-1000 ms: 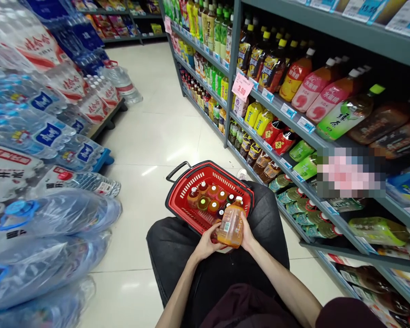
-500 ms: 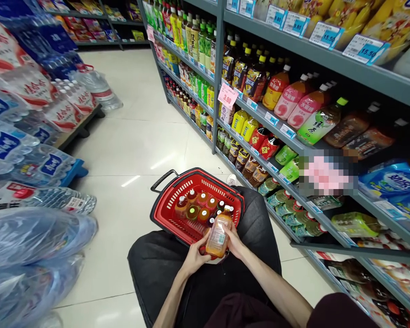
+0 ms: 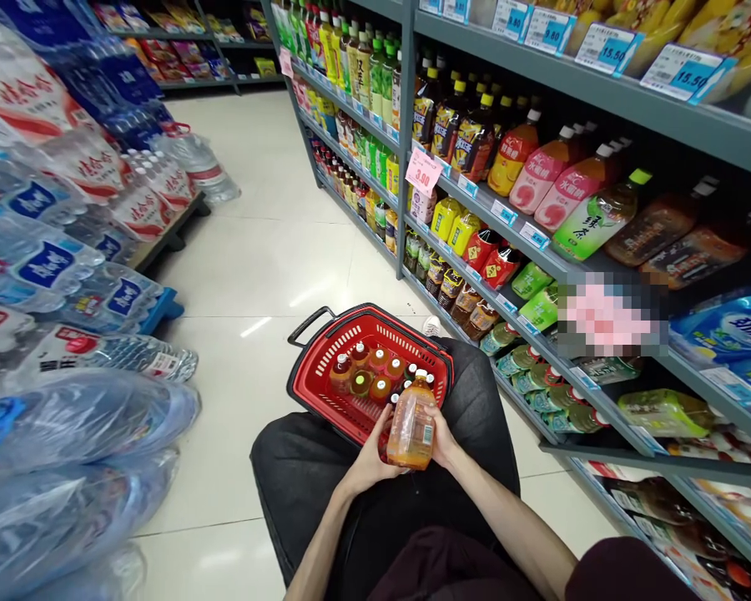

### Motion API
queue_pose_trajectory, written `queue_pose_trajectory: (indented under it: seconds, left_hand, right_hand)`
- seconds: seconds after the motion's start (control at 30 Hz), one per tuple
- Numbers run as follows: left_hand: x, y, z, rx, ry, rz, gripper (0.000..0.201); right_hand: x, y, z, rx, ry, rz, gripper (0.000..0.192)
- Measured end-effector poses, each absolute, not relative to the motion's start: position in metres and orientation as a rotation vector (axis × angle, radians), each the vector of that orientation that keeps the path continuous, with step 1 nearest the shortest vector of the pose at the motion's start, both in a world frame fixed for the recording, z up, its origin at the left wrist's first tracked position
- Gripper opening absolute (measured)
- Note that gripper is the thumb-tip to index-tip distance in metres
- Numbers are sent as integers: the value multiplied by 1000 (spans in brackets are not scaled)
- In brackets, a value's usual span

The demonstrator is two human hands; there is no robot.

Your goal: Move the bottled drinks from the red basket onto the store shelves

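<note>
Over the person's lap, just at the near rim of a red basket [image 3: 313, 380], both hands hold one orange bottle [image 3: 411, 427]. The left hand [image 3: 370, 459] cups its lower left side with the fingers curled under the base; the right hand [image 3: 443, 434] wraps the right side, thumb pressed on the label. The bottle stands nearly upright, tipped a little toward the basket, with its cap close to the bottles in the basket [image 3: 375, 376].

Those bottles stand packed together in the far half of the basket, caps up, in red, green and orange. The basket rests on the floor [image 3: 256, 267] against the person's knees, its black handle [image 3: 309, 324] folded down on the far left. To the right runs a grey shelf rack [image 3: 526, 250] crowded with drink bottles and price tags, a pink price card [image 3: 423, 172] hanging from one edge. To the left lie stacked packs of water bottles [image 3: 56, 275] wrapped in clear film, which narrow the aisle.

Compared with half a second ago, the bottle sits a touch higher and more upright in the hands, and the view has swung slightly, so the basket appears a little further right.

The bottle is clear plastic filled with orange drink, with a pale label of small print facing up and a white cap.
</note>
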State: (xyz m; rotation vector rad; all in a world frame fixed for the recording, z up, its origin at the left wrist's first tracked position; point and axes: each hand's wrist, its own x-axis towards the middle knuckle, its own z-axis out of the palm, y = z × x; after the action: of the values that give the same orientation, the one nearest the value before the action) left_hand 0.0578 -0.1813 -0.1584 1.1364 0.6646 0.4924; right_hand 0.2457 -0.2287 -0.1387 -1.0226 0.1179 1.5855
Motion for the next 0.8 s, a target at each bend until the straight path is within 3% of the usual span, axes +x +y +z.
queue_pose_trajectory:
  seconds: [0.1,0.3,0.63,0.8]
  left_hand:
    - [55,-186,-174,1112,602,410,137]
    - [55,-191,-180,1177,548,501,112]
    - [53,-182,-158,1513,749,549,105]
    - [52,-180,-163,1589,737,647,100]
  right_hand:
    - [244,-231,-141,-1055,99,1612,47]
    - [242,-232,-144,-1066,33,1635,53]
    - [242,-229,-154,-1191,16,1489,62]
    - [243,-228,-154,-1166,24,1397,56]
